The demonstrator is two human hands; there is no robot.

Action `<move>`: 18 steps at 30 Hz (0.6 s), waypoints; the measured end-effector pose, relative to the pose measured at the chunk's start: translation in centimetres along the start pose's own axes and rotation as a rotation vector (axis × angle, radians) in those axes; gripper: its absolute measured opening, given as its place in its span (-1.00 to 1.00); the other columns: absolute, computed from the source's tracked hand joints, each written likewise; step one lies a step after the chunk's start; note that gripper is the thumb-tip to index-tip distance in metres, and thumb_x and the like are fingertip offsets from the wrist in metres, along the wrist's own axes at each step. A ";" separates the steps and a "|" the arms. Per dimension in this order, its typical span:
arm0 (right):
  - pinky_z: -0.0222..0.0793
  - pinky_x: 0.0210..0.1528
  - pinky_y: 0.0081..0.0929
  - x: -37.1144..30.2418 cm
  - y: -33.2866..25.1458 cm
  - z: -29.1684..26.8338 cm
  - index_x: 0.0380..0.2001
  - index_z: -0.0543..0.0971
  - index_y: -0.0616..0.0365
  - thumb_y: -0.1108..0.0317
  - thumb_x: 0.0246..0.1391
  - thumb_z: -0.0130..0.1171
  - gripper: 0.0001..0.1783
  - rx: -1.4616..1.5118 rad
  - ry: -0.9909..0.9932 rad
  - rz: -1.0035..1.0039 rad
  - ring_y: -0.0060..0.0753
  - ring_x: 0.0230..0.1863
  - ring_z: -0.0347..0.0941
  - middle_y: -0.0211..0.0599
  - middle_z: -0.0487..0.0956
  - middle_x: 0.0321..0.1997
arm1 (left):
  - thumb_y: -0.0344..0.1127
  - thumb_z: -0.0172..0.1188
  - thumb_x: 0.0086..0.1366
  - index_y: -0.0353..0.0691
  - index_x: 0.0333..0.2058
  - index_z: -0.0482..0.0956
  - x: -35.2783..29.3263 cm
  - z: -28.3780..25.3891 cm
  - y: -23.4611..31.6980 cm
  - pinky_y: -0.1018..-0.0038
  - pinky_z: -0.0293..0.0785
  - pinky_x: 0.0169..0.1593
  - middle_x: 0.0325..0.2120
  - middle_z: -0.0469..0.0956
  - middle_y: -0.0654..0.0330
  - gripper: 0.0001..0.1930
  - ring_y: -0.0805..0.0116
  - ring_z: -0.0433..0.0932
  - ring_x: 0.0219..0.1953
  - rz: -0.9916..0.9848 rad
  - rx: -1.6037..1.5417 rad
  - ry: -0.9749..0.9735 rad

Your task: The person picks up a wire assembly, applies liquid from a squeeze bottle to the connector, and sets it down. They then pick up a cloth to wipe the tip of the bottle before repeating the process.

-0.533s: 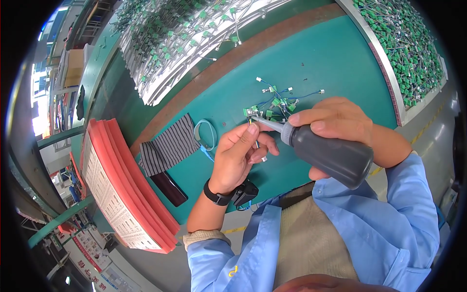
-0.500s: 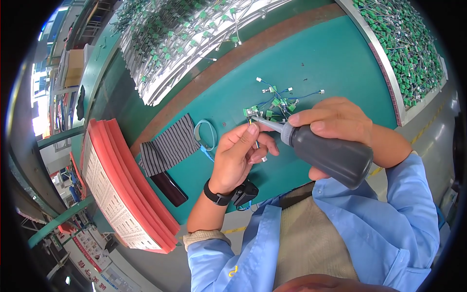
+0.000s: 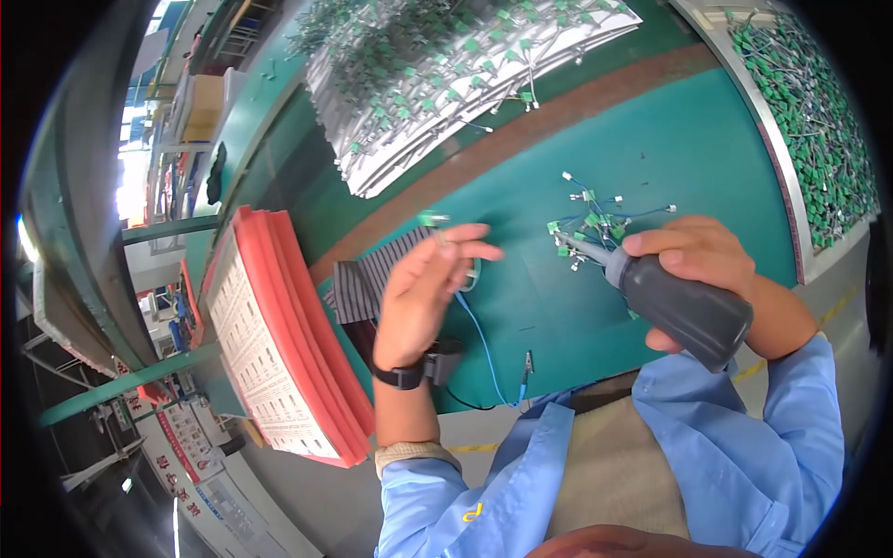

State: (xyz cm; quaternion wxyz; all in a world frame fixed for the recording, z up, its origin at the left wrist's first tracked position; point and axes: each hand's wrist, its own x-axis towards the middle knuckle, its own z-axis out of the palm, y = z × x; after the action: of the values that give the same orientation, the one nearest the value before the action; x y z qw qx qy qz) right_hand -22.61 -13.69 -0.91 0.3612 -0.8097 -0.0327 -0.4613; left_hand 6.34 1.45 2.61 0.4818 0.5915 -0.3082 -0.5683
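Note:
My right hand [image 3: 698, 260] is wrapped round a dark grey squeeze bottle [image 3: 684, 307]. Its pale tapered nozzle points left, over a small pile of wire harnesses [image 3: 595, 223] with green tags and white connectors on the green table. My left hand [image 3: 423, 288] is to the left, apart from that pile, above a striped cloth [image 3: 367, 274]. Between its thumb and fingers it pinches one wire harness [image 3: 433, 219], whose green tag sticks out above the fingertips; the rest is hidden by the hand.
At the back, a white stack [image 3: 381, 158] carries many harnesses. A metal-edged tray [image 3: 791, 205] full of green-tagged harnesses stands at right. Red folders [image 3: 298, 353] with a printed sheet are at left. A blue cord with a clip [image 3: 526, 372] lies near the front edge.
My left hand has moved left, away from the nozzle and pile, carrying the wire harness. My right hand still holds the bottle with its nozzle at the pile. The whole view has shifted.

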 end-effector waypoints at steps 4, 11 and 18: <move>0.53 -0.33 -0.30 0.6 -0.4 0.6 0.10 0.36 0.23 -0.04 -0.09 0.51 -0.16 -0.011 0.023 -0.034 -0.09 -0.30 0.65 0.17 0.63 -0.09 | -0.33 -0.01 0.48 -0.27 -0.16 0.40 -0.6 -6.2 2.9 0.64 0.29 -0.26 -0.22 0.68 0.07 -0.88 0.63 0.28 -0.41 0.239 0.379 0.348; 0.56 -0.38 -0.36 1.7 -0.6 0.6 0.02 0.41 0.26 0.17 -0.20 0.58 -0.23 -0.025 0.058 -0.049 -0.13 -0.29 0.66 0.10 0.65 -0.12 | -0.44 0.19 0.37 -0.41 -0.21 0.58 5.5 -16.1 7.4 0.65 0.45 -0.29 -0.30 0.68 0.15 -0.87 0.55 0.57 -0.37 0.299 0.789 0.535; 0.57 -0.35 -0.37 1.6 -0.4 0.5 0.03 0.40 0.24 0.16 -0.20 0.57 -0.23 -0.020 0.055 -0.040 -0.13 -0.27 0.66 0.07 0.65 -0.11 | -0.40 0.25 0.33 -0.45 -0.19 0.63 9.4 -18.6 6.6 0.61 0.54 -0.23 -0.33 0.66 0.16 -0.80 0.47 0.65 -0.27 0.269 0.711 0.519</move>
State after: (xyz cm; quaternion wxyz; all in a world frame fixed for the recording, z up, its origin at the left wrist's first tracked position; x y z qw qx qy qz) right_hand -21.52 -13.53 0.38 0.3446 -0.7995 -0.0346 -0.4909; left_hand 27.16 -5.32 3.09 0.3797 0.7975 -0.4273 -0.1929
